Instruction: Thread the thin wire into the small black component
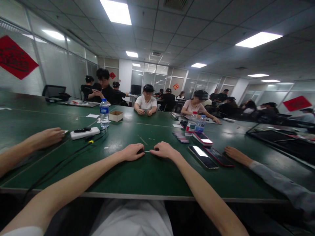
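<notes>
My left hand (132, 152) rests low over the green table, its fingers bent down and closed. Facing it, my right hand (163, 149) is also closed, with thumb and fingers pinched together. A thin, pale, stick-like thing (147, 151) bridges the small gap between my fingertips, one end in each hand. Its ends are hidden by my fingers, and it is too small to tell its kind. On the table beyond lie faint thin strips (142, 140), and a small white scrap (106, 147) is left of my left hand.
Phones (203, 157) lie right of my right hand, with two bottles (200, 124) behind. A white power strip (85, 133), black cable (71, 153), water bottle (104, 113) and small box (116, 116) stand left. Co-workers' hands (50, 138) rest on both sides; people sit across the green table (147, 180).
</notes>
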Available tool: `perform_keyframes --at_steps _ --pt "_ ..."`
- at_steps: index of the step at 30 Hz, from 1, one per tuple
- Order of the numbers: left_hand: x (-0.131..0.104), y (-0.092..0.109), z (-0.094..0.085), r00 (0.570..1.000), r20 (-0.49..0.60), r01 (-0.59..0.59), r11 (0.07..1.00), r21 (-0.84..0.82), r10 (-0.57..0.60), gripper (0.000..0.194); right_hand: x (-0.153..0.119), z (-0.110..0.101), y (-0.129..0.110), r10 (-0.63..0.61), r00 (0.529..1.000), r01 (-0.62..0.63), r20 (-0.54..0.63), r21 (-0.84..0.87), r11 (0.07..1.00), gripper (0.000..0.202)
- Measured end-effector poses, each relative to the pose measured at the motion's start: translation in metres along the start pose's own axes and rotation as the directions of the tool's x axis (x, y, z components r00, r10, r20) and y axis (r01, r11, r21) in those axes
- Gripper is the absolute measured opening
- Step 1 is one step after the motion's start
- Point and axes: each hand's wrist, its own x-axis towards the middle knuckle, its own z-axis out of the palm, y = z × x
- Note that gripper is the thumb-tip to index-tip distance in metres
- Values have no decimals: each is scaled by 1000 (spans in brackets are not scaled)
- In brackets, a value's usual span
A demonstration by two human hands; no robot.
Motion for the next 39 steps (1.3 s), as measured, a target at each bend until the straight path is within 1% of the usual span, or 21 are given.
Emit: perform_keyframes --at_steps 4,9,15,24,30,34,39 --pt "1 -1 2 1000 -6 -1 1000 3 1 24 -1 0 -1 28 1000 -28 13 -3 1000 64" --pt "1 -3 4 1000 -13 -1 1000 1 1 23 0 3 -1 14 1000 -14 2 -14 1000 65" --pt "1 -3 5 1000 -7 20 1000 7 -20 22 2 6 -3 38 999 -37 6 -43 998 64" --pt "2 1 1 999 -1 32 999 14 -32 22 0 2 -4 40 999 -40 28 20 999 63" --pt "1 5 -3 999 6 48 999 18 -48 21 0 3 -1 49 999 -50 20 39 998 63" --pt "2 6 -4 999 10 44 999 20 -44 22 -1 1 -1 47 998 -50 38 74 996 62" --pt "2 7 -6 998 17 53 998 28 -54 22 -1 -1 -3 43 998 -46 40 71 996 62"
